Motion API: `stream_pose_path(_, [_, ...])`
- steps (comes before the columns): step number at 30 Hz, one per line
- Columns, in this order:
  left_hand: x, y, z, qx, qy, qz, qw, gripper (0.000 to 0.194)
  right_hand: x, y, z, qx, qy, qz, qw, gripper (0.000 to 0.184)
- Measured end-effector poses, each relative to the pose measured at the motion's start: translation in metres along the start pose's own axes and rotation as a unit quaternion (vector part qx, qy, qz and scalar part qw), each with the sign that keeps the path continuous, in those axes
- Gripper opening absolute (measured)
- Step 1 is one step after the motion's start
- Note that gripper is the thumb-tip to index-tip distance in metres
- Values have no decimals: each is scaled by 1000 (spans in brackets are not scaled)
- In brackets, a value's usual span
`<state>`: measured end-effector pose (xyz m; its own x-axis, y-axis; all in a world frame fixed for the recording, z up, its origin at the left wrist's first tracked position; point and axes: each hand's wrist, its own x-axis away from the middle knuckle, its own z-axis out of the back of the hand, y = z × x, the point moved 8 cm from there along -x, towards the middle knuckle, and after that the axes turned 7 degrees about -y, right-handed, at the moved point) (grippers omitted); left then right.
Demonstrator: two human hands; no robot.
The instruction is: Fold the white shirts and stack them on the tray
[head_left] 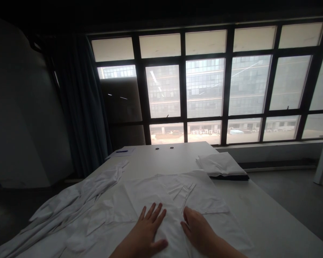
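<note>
A white garment lies spread on the white table, with a stitched patch like a pocket on its upper part. Flat on the cloth, fingers spread, rests my left hand. My right hand is to the right of it, fingers curled and pinching the garment just below the pocket-like patch. Small creases run through the cloth between the two hands. The fingertips of my right hand are partly hidden by the hand itself.
A folded white cloth stack with a dark layer beneath sits at the right table edge. More rumpled white cloth covers the left side. A pen lies on paper at the far left corner. Windows and a dark curtain stand beyond.
</note>
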<state>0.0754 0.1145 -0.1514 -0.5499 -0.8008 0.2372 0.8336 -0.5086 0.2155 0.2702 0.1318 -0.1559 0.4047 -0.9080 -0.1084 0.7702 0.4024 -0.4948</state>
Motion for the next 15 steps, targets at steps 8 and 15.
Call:
stream_pose_path(8, [-1,7,6,-5,28,-16,999,86,-7,6,13,2,10,13,1000,11])
stream_pose_path(15, [0,4,5,-1,17,-2,1000,86,-7,3,13,90,2,36,995,18])
